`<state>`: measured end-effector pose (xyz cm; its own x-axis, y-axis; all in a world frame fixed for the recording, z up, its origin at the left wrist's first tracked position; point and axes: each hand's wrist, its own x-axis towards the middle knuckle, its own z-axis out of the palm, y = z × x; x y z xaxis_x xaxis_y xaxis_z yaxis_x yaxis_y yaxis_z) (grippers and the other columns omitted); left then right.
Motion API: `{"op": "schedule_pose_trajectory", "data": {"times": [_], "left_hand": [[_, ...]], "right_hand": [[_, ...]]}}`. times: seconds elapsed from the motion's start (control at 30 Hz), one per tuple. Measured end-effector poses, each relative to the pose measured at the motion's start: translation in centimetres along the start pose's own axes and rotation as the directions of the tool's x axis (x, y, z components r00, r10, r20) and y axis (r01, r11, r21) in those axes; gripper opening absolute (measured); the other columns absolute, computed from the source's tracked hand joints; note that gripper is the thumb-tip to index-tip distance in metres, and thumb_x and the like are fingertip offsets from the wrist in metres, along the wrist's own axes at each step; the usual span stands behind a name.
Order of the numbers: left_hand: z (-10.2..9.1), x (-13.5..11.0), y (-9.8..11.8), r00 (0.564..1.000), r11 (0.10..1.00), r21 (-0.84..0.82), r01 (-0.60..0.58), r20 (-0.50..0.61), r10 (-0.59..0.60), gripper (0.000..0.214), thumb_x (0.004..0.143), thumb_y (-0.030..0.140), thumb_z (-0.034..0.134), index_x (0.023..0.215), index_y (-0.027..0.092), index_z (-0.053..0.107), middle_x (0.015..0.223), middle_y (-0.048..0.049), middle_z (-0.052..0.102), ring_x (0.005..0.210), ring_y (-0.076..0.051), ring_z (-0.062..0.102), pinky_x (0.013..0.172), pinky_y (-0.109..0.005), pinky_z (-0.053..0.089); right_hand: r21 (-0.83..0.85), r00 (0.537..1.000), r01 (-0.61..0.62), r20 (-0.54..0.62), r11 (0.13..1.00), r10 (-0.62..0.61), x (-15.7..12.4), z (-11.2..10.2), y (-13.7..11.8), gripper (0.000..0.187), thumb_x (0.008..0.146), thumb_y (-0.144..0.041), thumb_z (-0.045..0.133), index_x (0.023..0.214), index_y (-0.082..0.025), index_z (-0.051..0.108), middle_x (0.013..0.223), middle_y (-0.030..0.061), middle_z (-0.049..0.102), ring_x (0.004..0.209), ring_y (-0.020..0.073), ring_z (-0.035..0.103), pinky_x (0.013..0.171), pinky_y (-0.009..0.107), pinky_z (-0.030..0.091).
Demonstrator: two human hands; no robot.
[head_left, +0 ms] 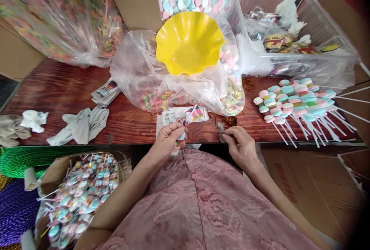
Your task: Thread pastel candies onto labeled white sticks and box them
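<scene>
My left hand (167, 139) is closed around a candy skewer (179, 141) in a clear wrapper with a printed card top (194, 113), held at the front edge of the wooden table (63, 88). My right hand (239, 144) pinches a thin gold twist tie (224, 130) beside it, near a small pile of gold ties (228, 121). Just beyond my hands lies a stack of printed wrappers (173, 116).
A yellow bowl (187, 42) sits on a plastic bag of ring candies (150, 84). Bare candy skewers (295, 99) lie at right. A clear bin (332, 30) stands behind them. A box of wrapped skewers (81, 192) is at lower left. Grey gloves (81, 125) lie at left.
</scene>
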<state>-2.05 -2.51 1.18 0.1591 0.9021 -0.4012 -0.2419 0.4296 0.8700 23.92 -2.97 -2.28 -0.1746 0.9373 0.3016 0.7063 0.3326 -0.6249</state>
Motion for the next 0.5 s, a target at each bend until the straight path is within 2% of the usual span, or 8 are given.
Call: {"op": "schedule_pose_trajectory", "data": {"times": [0.1,0.2,0.33,0.43,0.5], "left_hand": [[0.2,-0.2,-0.1,1.000,1.000,-0.013,0.016,-0.012,-0.017,0.034,0.074,0.046,0.073,0.080,0.015,0.061,0.067,0.0017,0.059,0.049,-0.006,0.054,0.043,-0.016,0.035],[0.7,-0.2,-0.1,1.000,1.000,0.004,0.026,0.004,-0.026,0.036,0.073,0.049,0.073,0.080,0.015,0.061,0.067,0.0014,0.060,0.049,-0.007,0.054,0.041,-0.015,0.033],[1.6,-0.1,0.1,0.999,0.999,0.029,0.017,0.035,-0.018,0.038,0.072,0.052,0.074,0.080,0.016,0.063,0.069,0.0020,0.059,0.052,-0.006,0.053,0.044,-0.015,0.036],[2.2,0.0,0.2,0.999,0.998,0.064,0.028,0.036,-0.030,0.040,0.070,0.054,0.073,0.082,0.017,0.063,0.070,0.0023,0.057,0.054,-0.007,0.052,0.046,-0.016,0.038],[2.3,0.2,0.2,0.999,0.995,0.093,0.026,0.027,-0.029,0.039,0.072,0.055,0.070,0.082,0.018,0.063,0.068,0.0028,0.055,0.053,-0.007,0.050,0.047,-0.017,0.038]], "right_hand": [[-0.096,0.998,0.035,0.054,0.995,-0.030,-0.2,0.3,0.1,0.010,0.091,-0.025,0.057,0.086,-0.021,0.065,0.090,0.0076,0.066,0.087,0.0217,0.062,0.079,0.036,0.050],[-0.178,0.997,0.032,0.072,0.983,-0.020,-0.1,0.6,0.1,0.013,0.091,-0.025,0.057,0.086,-0.019,0.068,0.090,0.0083,0.066,0.088,0.0217,0.063,0.078,0.035,0.050],[-0.253,0.996,0.026,0.088,0.967,-0.004,0.5,1.0,0.1,0.021,0.094,-0.025,0.051,0.083,-0.020,0.069,0.087,0.0066,0.065,0.080,0.0177,0.061,0.067,0.029,0.045],[-0.372,0.991,0.067,0.129,0.926,-0.020,0.7,1.1,-0.1,0.024,0.094,-0.023,0.048,0.077,-0.019,0.065,0.084,0.0079,0.064,0.074,0.0172,0.059,0.058,0.028,0.039],[-0.388,0.989,0.097,0.138,0.916,-0.047,0.6,0.9,-0.5,0.022,0.092,-0.023,0.048,0.076,-0.019,0.061,0.082,0.0081,0.064,0.071,0.0173,0.059,0.053,0.028,0.035]]}}
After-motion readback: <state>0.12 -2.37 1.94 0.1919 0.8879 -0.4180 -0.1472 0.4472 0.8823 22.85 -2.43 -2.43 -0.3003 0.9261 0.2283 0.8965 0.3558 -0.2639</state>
